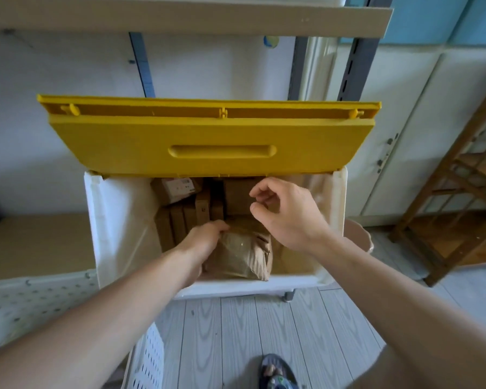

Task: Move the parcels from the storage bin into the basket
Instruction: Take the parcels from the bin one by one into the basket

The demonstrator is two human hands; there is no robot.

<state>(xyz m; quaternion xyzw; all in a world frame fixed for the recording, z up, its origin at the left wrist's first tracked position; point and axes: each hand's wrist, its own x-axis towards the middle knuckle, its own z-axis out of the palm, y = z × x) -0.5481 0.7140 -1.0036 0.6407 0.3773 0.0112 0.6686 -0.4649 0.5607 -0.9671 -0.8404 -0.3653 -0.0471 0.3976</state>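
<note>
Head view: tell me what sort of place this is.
Probably a home storage or utility room: a metal shelving rack, a white storage bin of cardboard parcels with yellow lid raised, and a perforated basket.

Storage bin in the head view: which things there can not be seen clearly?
- Storage bin: back part hidden under the raised yellow lid.
- Parcel count: cardboard boxes overlap in shadow.
- Label on the rear box: too small to read.
- Left hand on the paper parcel: fingertips hidden behind it.
- Basket: cut by the left edge.

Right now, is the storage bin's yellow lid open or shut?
Open: the yellow lid stands raised behind the storage bin, exposing the parcels inside.
</note>
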